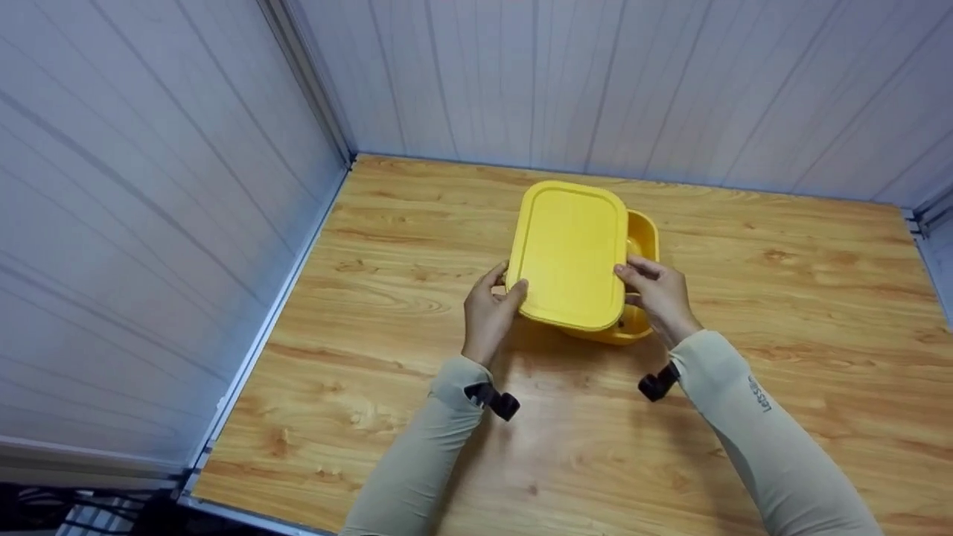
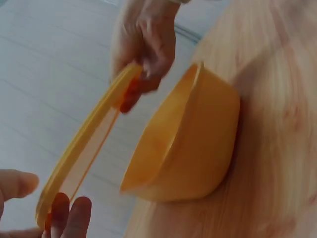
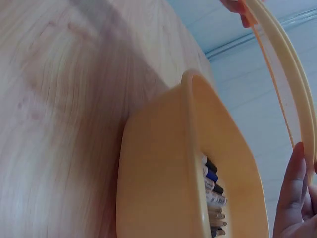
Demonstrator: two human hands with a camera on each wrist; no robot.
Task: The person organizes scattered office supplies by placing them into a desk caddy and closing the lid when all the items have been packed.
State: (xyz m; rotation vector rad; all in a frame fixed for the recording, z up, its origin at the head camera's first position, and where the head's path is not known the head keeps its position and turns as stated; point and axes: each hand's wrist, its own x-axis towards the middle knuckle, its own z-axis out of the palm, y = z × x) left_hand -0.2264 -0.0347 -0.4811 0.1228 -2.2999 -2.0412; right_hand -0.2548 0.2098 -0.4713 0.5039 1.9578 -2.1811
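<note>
A yellow lid (image 1: pixel 572 253) is held above a yellow plastic box (image 1: pixel 642 320), shifted to its left so the box's right side shows. My left hand (image 1: pixel 491 313) pinches the lid's left edge, thumb on top and fingers beneath. At the opposite edge my right hand (image 1: pixel 659 294) pinches it the same way. In the left wrist view a gap separates the lid (image 2: pixel 84 144) from the box rim. Inside the box, the right wrist view shows several markers (image 3: pixel 212 181) with dark caps, and slim wooden-looking sticks or pencils (image 3: pixel 216 216) beside them.
The box stands on a wood-grain table (image 1: pixel 357 357). Pale panels rise at the back (image 1: pixel 595 82) and on the left (image 1: pixel 134 186). Dark cables (image 1: pixel 74 499) lie off the table's front left corner.
</note>
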